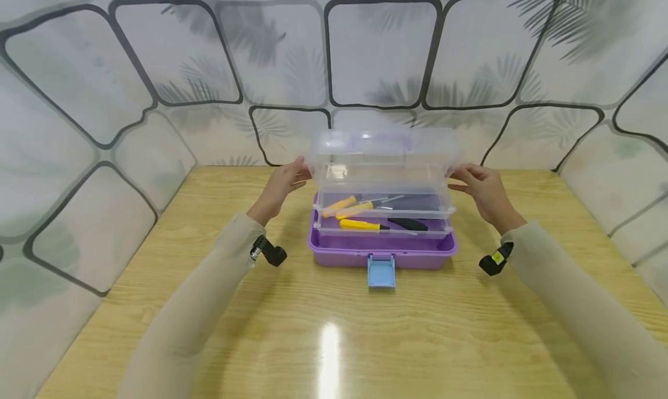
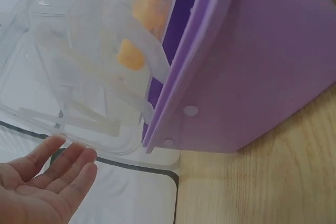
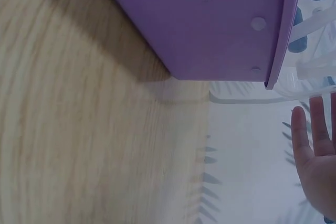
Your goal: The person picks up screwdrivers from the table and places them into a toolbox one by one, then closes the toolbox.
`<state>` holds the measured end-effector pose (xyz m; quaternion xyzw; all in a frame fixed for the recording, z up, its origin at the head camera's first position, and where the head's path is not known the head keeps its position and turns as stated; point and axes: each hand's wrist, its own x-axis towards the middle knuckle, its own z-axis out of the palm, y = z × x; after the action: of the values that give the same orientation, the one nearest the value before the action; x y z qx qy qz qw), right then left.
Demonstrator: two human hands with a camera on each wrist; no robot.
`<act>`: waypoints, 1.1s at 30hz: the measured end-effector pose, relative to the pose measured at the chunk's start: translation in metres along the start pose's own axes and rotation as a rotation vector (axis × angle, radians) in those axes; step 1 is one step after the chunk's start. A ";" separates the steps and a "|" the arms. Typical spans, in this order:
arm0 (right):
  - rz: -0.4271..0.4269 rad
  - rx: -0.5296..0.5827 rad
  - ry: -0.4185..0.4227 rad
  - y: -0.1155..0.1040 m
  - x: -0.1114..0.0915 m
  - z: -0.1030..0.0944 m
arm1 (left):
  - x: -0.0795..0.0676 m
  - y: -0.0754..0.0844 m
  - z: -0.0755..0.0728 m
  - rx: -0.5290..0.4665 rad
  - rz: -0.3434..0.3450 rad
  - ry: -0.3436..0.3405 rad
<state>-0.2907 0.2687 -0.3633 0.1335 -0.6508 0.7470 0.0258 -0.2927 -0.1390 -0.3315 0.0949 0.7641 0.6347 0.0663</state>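
A purple toolbox [image 1: 334,258] with a raised translucent lid [image 1: 383,155] stands before me. Clear trays [image 1: 329,232] are drawn up inside, stepped one above another. They carry screwdrivers, several with yellow handles [image 1: 360,225] and one with a black handle [image 1: 409,224]. My left hand [image 1: 282,187] is at the lid's left side, its fingers stretched out and the tips at the edge [image 2: 55,179]. On the other side, my right hand [image 1: 485,193] touches the lid's right edge with extended fingers [image 3: 317,135]. Neither thumb is clearly seen.
A light blue latch [image 1: 381,271] hangs down at the toolbox's front. The toolbox rests on a wood-grain table [image 1: 417,341]. Behind and at both sides rise white walls [image 1: 381,51] patterned with dark outlines and leaves.
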 end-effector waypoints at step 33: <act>0.028 -0.307 -0.181 -0.019 -0.047 0.001 | -0.034 -0.009 0.002 0.174 0.042 -0.091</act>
<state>-0.2412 0.2766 -0.3561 0.1857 -0.7586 0.6240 -0.0231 -0.2597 -0.1469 -0.3411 0.1453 0.8102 0.5623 0.0792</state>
